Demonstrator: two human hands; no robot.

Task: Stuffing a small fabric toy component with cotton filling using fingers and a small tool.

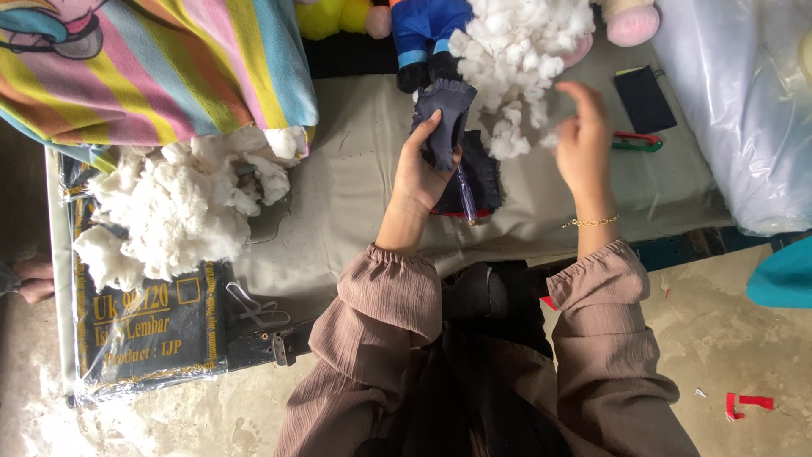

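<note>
My left hand (pixel 420 173) grips a small dark grey fabric doll part (pixel 446 114), held upright over the table, with a thin clear stick (pixel 466 196) slanting down beside the palm. A dark fabric piece with a red edge (pixel 485 173) lies under it. My right hand (pixel 582 140) hovers with fingers spread at the edge of a white stuffing pile (pixel 520 46), touching a small tuft and holding nothing firmly. A gold bracelet sits on my right wrist.
A second heap of white stuffing (pixel 173 207) lies left on a dark plastic-wrapped package (pixel 148 326). Striped cloth (pixel 161 59) hangs at top left. A blue-clothed doll (pixel 427 30), a black pouch (pixel 644 97), a red-green cutter (pixel 636 141) and a clear plastic bag (pixel 744 110) surround the grey table (pixel 355 169).
</note>
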